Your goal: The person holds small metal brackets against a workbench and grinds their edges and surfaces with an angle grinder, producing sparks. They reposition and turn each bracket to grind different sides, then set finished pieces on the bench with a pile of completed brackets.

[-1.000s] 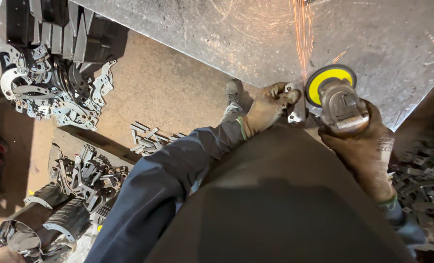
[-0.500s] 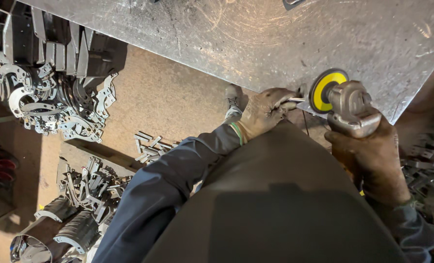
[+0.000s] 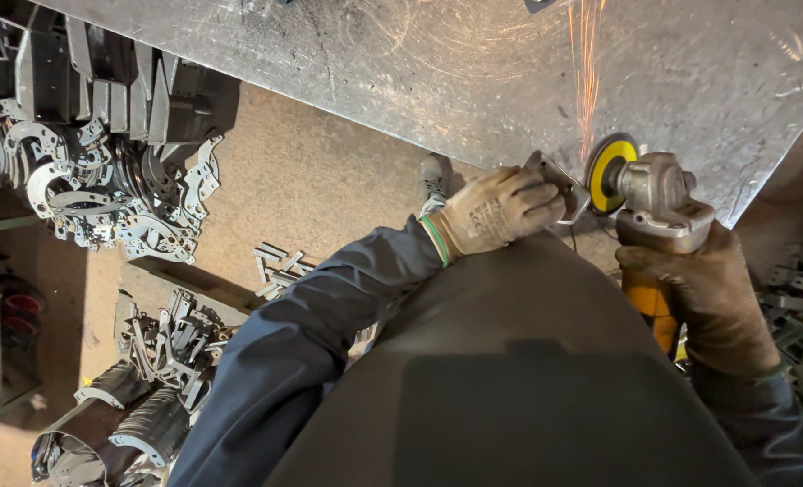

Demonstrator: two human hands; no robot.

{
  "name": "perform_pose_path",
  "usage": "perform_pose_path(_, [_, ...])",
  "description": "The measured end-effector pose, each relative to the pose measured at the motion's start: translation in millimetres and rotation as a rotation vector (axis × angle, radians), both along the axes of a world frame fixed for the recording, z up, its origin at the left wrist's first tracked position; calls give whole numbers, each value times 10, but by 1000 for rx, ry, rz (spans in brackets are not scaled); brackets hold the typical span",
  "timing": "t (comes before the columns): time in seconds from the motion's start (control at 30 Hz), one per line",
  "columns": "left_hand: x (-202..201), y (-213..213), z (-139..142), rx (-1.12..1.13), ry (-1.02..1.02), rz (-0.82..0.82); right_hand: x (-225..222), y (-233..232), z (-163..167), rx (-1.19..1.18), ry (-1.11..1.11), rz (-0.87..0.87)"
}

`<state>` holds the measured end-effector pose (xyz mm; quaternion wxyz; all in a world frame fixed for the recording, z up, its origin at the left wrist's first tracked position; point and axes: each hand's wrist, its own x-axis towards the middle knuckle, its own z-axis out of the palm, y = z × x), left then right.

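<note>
L hand (image 3: 496, 212) holds 1 small metal part (image 3: 559, 185); R hand (image 3: 712, 298) 1 grinder (image 3: 658, 203)

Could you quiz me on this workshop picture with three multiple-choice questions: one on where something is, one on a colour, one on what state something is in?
1. Where does the small flat grey metal piece sit?
A. in the gloved left hand
B. on the sandy floor
C. on the shelf

2. What colour is the round disc of the angle grinder?
A. blue
B. yellow
C. white

3. What state is the grinder in?
A. lying unused
B. throwing orange sparks
C. taken apart

Answers: 1 A, the glove's fingers wrap the piece. 2 B, its face is yellow beside the piece. 3 B, sparks stream across the large steel sheet while the gloved right hand grips it.
</note>
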<state>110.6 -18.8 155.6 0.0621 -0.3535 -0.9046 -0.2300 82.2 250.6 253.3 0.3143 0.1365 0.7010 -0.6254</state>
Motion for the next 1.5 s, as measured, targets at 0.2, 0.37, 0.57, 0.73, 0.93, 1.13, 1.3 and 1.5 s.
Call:
perform_pose_path(0.2, [-67,21,177,-134,142,-89,16,61,20,-51,-17,-19])
perform_pose_path(0.37, [-93,43,144,-64,41,-100,35,75,55,-68,-41,-51])
perform_pose_path(0.57, [-56,372,-195,1130,-752,436,48,79,73,-9,56,-69])
perform_pose_path(0.73, [-31,364,-489,1736,-1036,485,84,80,72,166,266,17])
perform_pose_path(0.93, [94,433,-595,1663,-1196,660,169,26,105,205,333,39])
perform_pose_path(1.13, [94,506,-749,1512,-808,604,204,68,125,260,320,101])
perform_pose_path(1.3, [174,558,-477,1727,-846,382,221,133,111,274,343,117])
perform_pose_path(1.5, [167,467,118,1017,-698,367,260,157,204,149,253,60])
